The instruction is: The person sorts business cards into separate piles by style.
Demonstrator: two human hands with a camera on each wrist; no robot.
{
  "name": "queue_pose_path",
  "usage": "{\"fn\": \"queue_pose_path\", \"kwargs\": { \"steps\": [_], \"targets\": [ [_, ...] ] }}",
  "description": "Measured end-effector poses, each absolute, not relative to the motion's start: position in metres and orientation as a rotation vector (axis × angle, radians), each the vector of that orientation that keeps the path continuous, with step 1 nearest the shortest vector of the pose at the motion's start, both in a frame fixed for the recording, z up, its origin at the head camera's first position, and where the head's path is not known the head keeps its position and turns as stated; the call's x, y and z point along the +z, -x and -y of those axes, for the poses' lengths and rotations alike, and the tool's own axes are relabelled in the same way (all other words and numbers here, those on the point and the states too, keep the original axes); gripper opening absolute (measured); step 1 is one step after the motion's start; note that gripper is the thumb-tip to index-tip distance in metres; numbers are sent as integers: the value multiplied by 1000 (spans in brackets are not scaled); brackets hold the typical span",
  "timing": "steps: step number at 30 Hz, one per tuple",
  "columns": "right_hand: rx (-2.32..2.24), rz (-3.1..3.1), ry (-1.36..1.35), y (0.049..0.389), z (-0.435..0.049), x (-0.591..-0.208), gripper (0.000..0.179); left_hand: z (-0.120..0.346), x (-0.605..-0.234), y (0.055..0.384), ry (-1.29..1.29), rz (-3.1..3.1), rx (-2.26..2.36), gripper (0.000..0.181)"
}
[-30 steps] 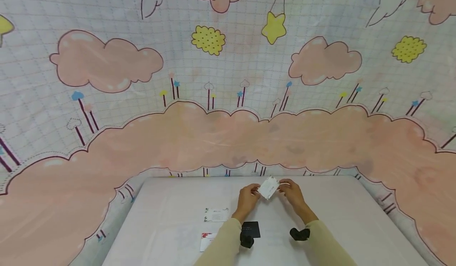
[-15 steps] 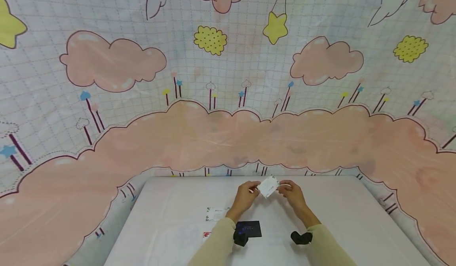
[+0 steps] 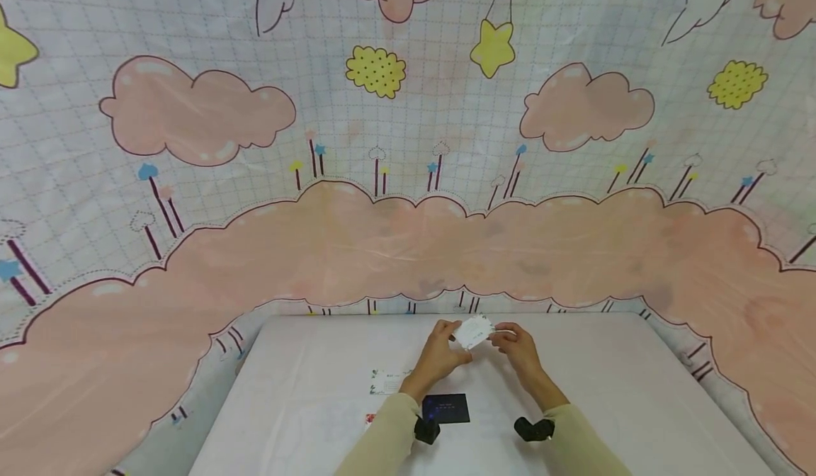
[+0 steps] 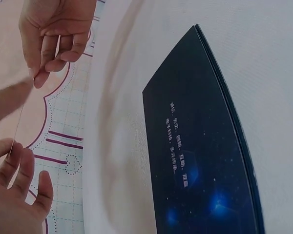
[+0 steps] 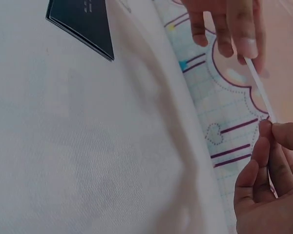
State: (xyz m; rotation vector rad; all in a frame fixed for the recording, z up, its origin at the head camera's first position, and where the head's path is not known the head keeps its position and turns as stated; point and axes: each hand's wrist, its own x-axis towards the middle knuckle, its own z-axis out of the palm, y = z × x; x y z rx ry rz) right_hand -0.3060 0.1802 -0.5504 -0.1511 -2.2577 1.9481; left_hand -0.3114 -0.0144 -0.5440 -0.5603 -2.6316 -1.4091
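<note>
Above the table's far side, a small white business card with printed text and decorated corners is held up between two hands. On its left side the left hand grips it, thumb toward the lower edge. At its right corner the right hand pinches it between thumb and fingers. In the right wrist view the card appears nearly edge-on, as a thin white strip. A dark stack of cards lies below the left forearm; its blue glowing print and pale lettering show in the left wrist view.
Another white card with leafy corners lies left of the left wrist. A card with a red corner is mostly hidden by the left sleeve. The white table ends at a cartoon-patterned cloth behind.
The white business card has shifted slightly left and tilted differently. The left hand has changed its grip, its thumb now lower and more spread. The left forearm has moved a little left.
</note>
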Motion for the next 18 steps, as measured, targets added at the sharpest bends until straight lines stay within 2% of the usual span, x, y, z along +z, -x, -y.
{"fn": "queue_pose_path", "kwargs": {
  "steps": [7, 18],
  "targets": [
    [1980, 2258, 137, 305, -172, -548, 33, 21, -543, 310, 556, 2567, -1343, 64],
    [1961, 2292, 15, 300, -164, -544, 39, 45, -540, 306, 637, 2584, -1292, 62]
  ]
}}
